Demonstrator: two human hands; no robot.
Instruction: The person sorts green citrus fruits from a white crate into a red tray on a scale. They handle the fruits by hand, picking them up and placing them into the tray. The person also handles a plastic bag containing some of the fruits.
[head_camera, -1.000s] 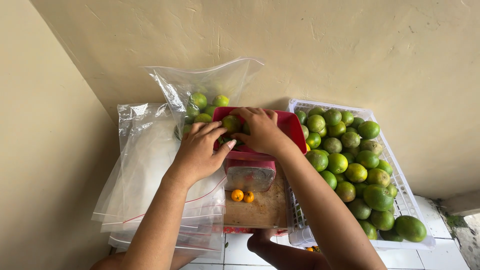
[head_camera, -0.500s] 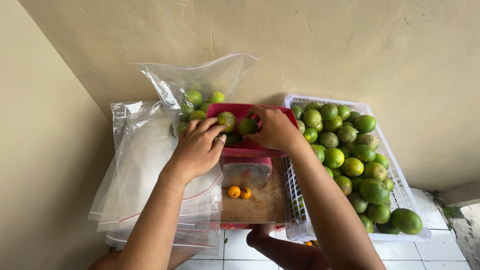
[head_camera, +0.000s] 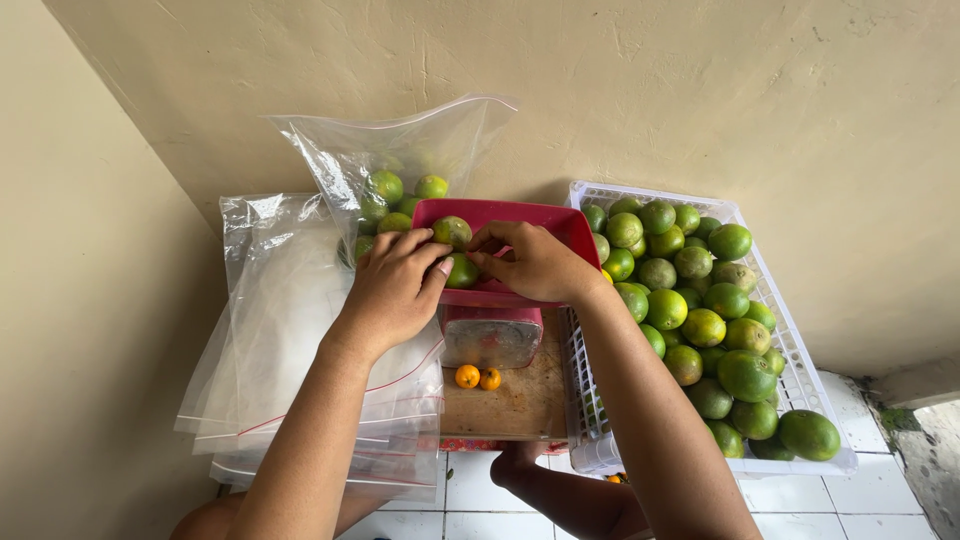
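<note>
Hands (head_camera: 465, 265) now closer over red tray (head_camera: 560, 225).

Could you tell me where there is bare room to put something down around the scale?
Bare wooden board lies below the scale, right of two small orange fruits. White floor tiles near the knees are free. The white crate and red tray are crowded.

Fruit under left hand (head_camera: 392, 290): green lime (head_camera: 452, 231), yellowish patch.
Tray beneath right hand (head_camera: 535, 262): red tray (head_camera: 560, 222).
Basket right of right hand: white lattice basket (head_camera: 778, 300), green limes inside.
Bags left of left hand: clear plastic bags (head_camera: 290, 330), red seal lines.
Small fruits below hands: orange small fruits (head_camera: 478, 377).
Board beneath them: brown board (head_camera: 520, 405).
</note>
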